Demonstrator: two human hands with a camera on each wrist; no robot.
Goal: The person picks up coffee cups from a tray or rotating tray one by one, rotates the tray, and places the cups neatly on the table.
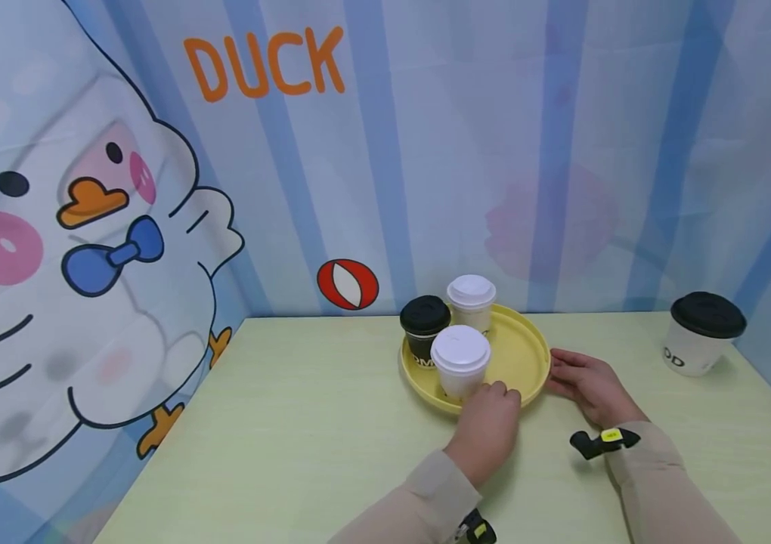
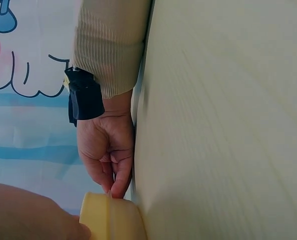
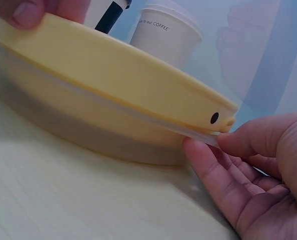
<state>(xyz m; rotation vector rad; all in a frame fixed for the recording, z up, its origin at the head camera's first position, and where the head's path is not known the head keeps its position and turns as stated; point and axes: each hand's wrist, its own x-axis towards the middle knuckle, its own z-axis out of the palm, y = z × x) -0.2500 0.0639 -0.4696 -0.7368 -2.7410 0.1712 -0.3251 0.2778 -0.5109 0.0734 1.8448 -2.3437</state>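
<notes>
A round yellow tray stands toward the back of the table; a black eye and small beak show on its side in the right wrist view. Its left half bears two white cups with white lids, one in front and one behind, plus a black-lidded dark cup. My left hand grips the tray's near rim, thumb against the outer wall, beside the front white cup. On the tray's right side, my right hand pinches the pale lower edge between thumb and fingers.
A larger white cup with a black lid stands on the table at the right. Behind the pale table hangs a printed blue cloth with a duck figure at the left.
</notes>
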